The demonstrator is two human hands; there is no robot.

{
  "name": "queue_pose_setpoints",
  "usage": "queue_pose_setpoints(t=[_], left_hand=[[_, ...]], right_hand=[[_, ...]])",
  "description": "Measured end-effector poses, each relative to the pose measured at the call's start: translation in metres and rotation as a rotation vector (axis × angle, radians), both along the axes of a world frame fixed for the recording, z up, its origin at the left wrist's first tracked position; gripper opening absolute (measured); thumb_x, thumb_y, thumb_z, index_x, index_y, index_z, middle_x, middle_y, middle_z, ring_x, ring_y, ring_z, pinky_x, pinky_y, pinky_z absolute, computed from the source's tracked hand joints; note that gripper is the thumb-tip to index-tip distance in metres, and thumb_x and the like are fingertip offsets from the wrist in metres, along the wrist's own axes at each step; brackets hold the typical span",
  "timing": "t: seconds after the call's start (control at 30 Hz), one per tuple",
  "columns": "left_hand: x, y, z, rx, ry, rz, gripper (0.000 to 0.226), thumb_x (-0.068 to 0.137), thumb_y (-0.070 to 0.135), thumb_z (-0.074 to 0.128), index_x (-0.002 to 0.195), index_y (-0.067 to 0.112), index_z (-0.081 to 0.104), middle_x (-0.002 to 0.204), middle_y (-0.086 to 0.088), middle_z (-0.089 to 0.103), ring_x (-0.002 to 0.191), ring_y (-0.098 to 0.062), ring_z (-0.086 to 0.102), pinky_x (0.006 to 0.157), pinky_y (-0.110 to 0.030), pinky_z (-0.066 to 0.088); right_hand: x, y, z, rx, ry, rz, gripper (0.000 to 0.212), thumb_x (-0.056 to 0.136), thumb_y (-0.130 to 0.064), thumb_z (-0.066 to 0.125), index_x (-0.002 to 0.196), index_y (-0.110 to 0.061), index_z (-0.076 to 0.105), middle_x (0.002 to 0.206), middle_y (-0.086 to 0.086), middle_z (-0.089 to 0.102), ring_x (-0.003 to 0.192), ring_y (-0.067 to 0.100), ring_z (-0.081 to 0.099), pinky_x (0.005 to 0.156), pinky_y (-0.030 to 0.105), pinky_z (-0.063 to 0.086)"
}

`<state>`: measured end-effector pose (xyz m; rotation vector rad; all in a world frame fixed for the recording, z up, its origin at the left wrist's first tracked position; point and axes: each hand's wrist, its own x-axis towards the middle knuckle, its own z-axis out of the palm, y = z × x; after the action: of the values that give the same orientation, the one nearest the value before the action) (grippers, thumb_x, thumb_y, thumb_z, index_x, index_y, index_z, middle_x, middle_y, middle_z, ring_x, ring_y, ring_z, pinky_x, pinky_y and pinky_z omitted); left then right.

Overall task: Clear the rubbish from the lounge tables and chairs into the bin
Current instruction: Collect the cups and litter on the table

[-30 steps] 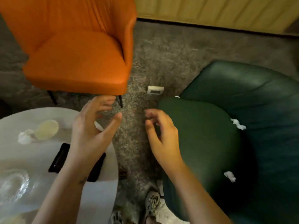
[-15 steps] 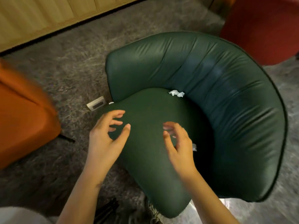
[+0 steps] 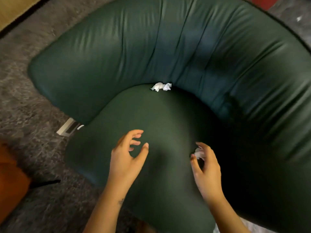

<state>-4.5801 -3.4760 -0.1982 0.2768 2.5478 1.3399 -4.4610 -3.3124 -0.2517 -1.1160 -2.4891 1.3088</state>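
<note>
A dark green armchair (image 3: 193, 47) fills most of the head view. A crumpled white tissue (image 3: 161, 86) lies at the back of its seat, where the cushion meets the backrest. My right hand (image 3: 206, 167) hovers over the right side of the seat, its fingertips pinched on a small white paper scrap (image 3: 198, 153). My left hand (image 3: 127, 158) floats above the middle of the seat, fingers spread and curled, with nothing in it. No bin is in view.
Grey carpet (image 3: 30, 105) surrounds the chair. A small white box-like item (image 3: 67, 127) lies on the carpet by the chair's left arm. An orange chair's edge (image 3: 10, 185) shows at the lower left, a red seat (image 3: 257, 1) at the top right.
My view swung right from the orange chair and round table onto the green armchair and came closer. My right hand reached the near scrap on the seat and closed its fingertips on it.
</note>
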Motion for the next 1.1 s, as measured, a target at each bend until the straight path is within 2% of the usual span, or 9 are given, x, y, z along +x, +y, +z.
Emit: queue_pose_setpoints(t=[0.13,0.3,0.4,0.57,0.7,0.8,0.9,0.97,1.1], left_hand=[[-0.023,0.034,-0.050,0.001,-0.086,-0.093,0.030,0.078,0.010,0.067,0.098,0.031,0.059,0.099,0.015,0.062,0.086,-0.003,0.060,0.074,-0.017,0.045],[-0.038,0.051,-0.102,-0.036,-0.150,-0.204,0.027,0.079,0.011,0.065,0.100,0.028,0.061,0.099,0.012,0.063,0.087,-0.004,0.060,0.073,-0.012,0.043],[-0.041,0.056,-0.126,-0.060,-0.182,-0.245,0.026,0.079,0.011,0.065,0.098,0.028,0.061,0.098,0.012,0.063,0.086,-0.006,0.061,0.074,-0.013,0.043],[-0.037,0.068,-0.140,-0.049,-0.259,-0.294,0.024,0.081,0.014,0.066,0.100,0.027,0.060,0.099,0.010,0.062,0.087,-0.008,0.061,0.077,-0.019,0.045],[-0.045,0.081,-0.121,0.056,-0.307,-0.298,0.041,0.077,0.037,0.056,0.116,0.043,0.046,0.107,0.017,0.057,0.089,0.002,0.057,0.079,-0.015,0.045],[-0.063,0.082,-0.102,0.131,-0.309,-0.260,0.046,0.079,0.034,0.056,0.124,0.039,0.046,0.112,0.014,0.057,0.097,-0.001,0.057,0.080,-0.016,0.045],[-0.087,0.075,-0.090,0.118,-0.217,-0.173,0.036,0.086,0.015,0.059,0.120,0.026,0.055,0.112,0.008,0.061,0.097,0.006,0.054,0.077,-0.007,0.040],[-0.104,0.066,-0.086,0.070,-0.141,-0.057,0.036,0.087,0.004,0.055,0.118,0.022,0.056,0.109,0.006,0.063,0.089,0.006,0.055,0.074,-0.002,0.037],[-0.140,0.043,-0.088,0.019,-0.033,0.145,0.035,0.086,0.001,0.052,0.116,0.018,0.055,0.107,0.005,0.061,0.090,-0.009,0.056,0.074,-0.006,0.036]], right_hand=[[-0.002,0.017,-0.054,-0.045,-0.169,-0.119,0.058,0.087,-0.015,0.060,0.139,-0.017,0.035,0.141,0.008,0.037,0.126,0.024,0.041,0.103,0.037,0.038],[-0.008,0.025,-0.121,-0.045,-0.385,-0.197,0.066,0.086,-0.013,0.061,0.143,-0.023,0.029,0.151,0.011,0.021,0.135,0.032,0.025,0.110,0.043,0.028],[-0.013,0.027,-0.151,0.040,-0.432,-0.260,0.055,0.084,-0.006,0.060,0.136,-0.014,0.043,0.142,0.017,0.032,0.125,0.038,0.032,0.106,0.038,0.029],[-0.038,0.025,-0.145,0.101,-0.114,-0.329,0.026,0.081,0.007,0.059,0.107,0.001,0.062,0.103,0.021,0.057,0.093,0.035,0.059,0.081,0.013,0.033],[-0.083,0.002,-0.097,-0.085,0.178,-0.193,0.028,0.083,-0.013,0.066,0.104,-0.026,0.053,0.094,-0.021,0.061,0.086,-0.004,0.058,0.074,0.002,0.038],[-0.117,-0.014,-0.069,-0.151,0.261,-0.076,0.032,0.078,-0.014,0.064,0.091,-0.037,0.046,0.088,-0.029,0.059,0.080,-0.007,0.056,0.064,0.003,0.037],[-0.151,-0.022,-0.056,-0.028,0.263,0.101,0.037,0.074,-0.011,0.069,0.097,-0.035,0.054,0.103,-0.025,0.058,0.098,-0.005,0.049,0.082,0.013,0.036],[-0.169,-0.021,-0.057,-0.010,0.188,0.252,0.041,0.073,-0.020,0.067,0.110,-0.032,0.053,0.119,-0.016,0.052,0.113,0.000,0.043,0.093,0.021,0.030],[-0.211,0.004,-0.078,0.010,0.084,0.339,0.062,0.070,-0.028,0.059,0.129,-0.026,0.041,0.135,-0.011,0.040,0.123,0.006,0.035,0.088,0.019,0.020]])
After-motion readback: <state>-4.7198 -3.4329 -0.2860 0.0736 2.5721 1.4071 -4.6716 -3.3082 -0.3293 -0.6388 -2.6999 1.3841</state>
